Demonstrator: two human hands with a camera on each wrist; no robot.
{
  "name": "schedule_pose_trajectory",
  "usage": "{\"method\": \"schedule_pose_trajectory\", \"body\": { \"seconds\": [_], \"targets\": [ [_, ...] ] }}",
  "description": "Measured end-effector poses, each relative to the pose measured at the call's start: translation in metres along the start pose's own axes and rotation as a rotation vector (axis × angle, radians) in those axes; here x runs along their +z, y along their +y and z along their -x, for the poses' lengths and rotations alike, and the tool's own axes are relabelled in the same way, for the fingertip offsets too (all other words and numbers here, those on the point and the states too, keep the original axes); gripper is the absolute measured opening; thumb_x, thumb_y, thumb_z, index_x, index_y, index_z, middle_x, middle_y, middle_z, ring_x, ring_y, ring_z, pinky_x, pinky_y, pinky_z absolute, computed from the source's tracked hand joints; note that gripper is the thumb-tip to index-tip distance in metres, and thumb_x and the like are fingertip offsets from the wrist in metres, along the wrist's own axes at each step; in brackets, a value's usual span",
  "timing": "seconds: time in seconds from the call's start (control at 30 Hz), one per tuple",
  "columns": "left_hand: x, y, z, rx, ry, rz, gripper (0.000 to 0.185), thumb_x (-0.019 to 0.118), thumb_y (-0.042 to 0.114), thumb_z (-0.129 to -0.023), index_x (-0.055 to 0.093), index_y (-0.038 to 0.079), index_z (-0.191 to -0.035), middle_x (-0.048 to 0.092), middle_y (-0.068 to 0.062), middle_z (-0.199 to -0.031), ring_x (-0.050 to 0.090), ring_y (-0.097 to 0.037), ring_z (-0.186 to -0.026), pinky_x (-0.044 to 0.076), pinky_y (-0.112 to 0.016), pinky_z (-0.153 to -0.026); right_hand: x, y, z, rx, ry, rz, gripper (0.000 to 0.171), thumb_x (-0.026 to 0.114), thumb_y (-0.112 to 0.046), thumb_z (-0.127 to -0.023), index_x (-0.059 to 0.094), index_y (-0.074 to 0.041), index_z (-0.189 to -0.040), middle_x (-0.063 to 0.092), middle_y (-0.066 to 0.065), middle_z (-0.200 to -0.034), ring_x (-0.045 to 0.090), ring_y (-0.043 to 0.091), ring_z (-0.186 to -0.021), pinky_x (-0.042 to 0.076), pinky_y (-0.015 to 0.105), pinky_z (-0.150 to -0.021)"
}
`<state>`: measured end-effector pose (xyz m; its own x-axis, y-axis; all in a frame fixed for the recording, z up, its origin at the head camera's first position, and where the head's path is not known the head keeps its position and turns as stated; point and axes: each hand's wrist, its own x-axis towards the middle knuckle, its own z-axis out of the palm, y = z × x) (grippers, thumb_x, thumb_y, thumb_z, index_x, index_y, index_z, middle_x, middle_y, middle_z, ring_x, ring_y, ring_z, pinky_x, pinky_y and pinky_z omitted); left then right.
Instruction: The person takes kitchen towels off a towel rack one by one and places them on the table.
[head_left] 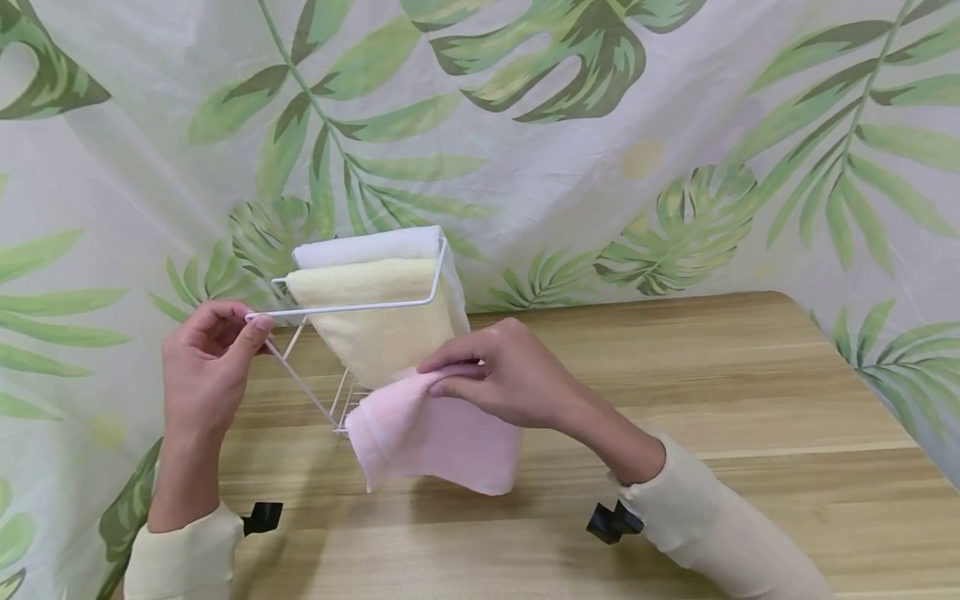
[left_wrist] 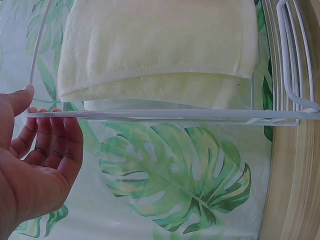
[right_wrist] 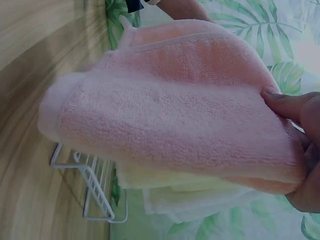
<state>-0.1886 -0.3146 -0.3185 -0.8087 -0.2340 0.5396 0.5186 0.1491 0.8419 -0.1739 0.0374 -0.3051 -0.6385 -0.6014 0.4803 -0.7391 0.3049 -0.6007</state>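
Observation:
A white wire rack (head_left: 352, 308) stands on the wooden table (head_left: 750, 400) with a pale yellow towel (head_left: 375, 321) and a white towel (head_left: 367, 246) hung over its bars. My left hand (head_left: 206, 362) pinches the front left corner of the rack's top bar (left_wrist: 150, 114), thumb above and fingers (left_wrist: 52, 142) below. My right hand (head_left: 502, 375) grips a folded pink towel (head_left: 431, 433) by its upper fold, just in front of the yellow towel. In the right wrist view the pink towel (right_wrist: 175, 115) fills the frame, fingertips (right_wrist: 287, 105) pressing its edge, with the rack's base (right_wrist: 95, 185) below.
A leaf-print cloth (head_left: 600, 125) hangs behind and around the table as a backdrop. Bare wood stretches to the right of the rack and along the near edge.

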Motion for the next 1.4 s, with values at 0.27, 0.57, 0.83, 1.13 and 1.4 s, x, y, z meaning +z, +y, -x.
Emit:
{"method": "schedule_pose_trajectory", "body": {
  "seconds": [0.27,0.57,0.83,1.13,1.4],
  "targets": [
    [0.001,0.0,-0.001,-0.001,0.009,0.0,0.011,0.073,-0.014,-0.093,0.07,-0.004,-0.096,0.073,-0.003,-0.08,0.067,-0.012,-0.064,0.062,-0.016,-0.063,-0.01,0.009,0.018,0.049,-0.017,-0.022,0.015,0.085,-0.016,-0.093,0.085,-0.015,-0.108,0.084,-0.005,-0.103,0.077,0.003,-0.097,0.064,0.021,-0.085],
    [0.001,0.001,-0.001,0.01,0.001,-0.022,0.01,0.073,-0.014,-0.093,0.07,-0.004,-0.097,0.073,-0.003,-0.08,0.066,-0.012,-0.065,0.061,-0.015,-0.063,-0.025,0.012,0.033,0.096,0.007,-0.015,0.017,0.087,-0.014,-0.092,0.085,-0.018,-0.108,0.084,-0.007,-0.103,0.076,0.003,-0.094,0.063,0.025,-0.08],
    [-0.001,0.0,-0.001,0.005,-0.002,-0.046,0.01,0.074,-0.011,-0.094,0.071,-0.002,-0.097,0.073,-0.002,-0.082,0.067,-0.011,-0.066,0.062,-0.014,-0.064,-0.036,0.011,0.044,0.133,0.013,-0.022,0.019,0.088,-0.012,-0.09,0.085,-0.02,-0.107,0.084,-0.008,-0.105,0.076,0.004,-0.095,0.065,0.025,-0.079],
    [-0.001,-0.001,-0.001,0.0,-0.001,-0.028,0.009,0.074,-0.011,-0.093,0.07,-0.003,-0.096,0.073,-0.003,-0.081,0.067,-0.012,-0.065,0.062,-0.015,-0.064,-0.049,0.016,0.06,0.189,0.015,0.011,0.02,0.088,-0.014,-0.09,0.085,-0.021,-0.108,0.083,-0.009,-0.104,0.075,0.002,-0.09,0.063,0.025,-0.073],
    [-0.001,-0.001,-0.001,0.012,-0.012,-0.042,0.011,0.075,-0.01,-0.094,0.07,-0.001,-0.097,0.073,-0.001,-0.081,0.067,-0.011,-0.066,0.062,-0.014,-0.065,-0.063,0.02,0.076,0.253,0.023,0.033,0.018,0.087,-0.018,-0.092,0.085,-0.026,-0.108,0.082,-0.014,-0.101,0.074,0.002,-0.085,0.062,0.026,-0.072]
  ]
}}
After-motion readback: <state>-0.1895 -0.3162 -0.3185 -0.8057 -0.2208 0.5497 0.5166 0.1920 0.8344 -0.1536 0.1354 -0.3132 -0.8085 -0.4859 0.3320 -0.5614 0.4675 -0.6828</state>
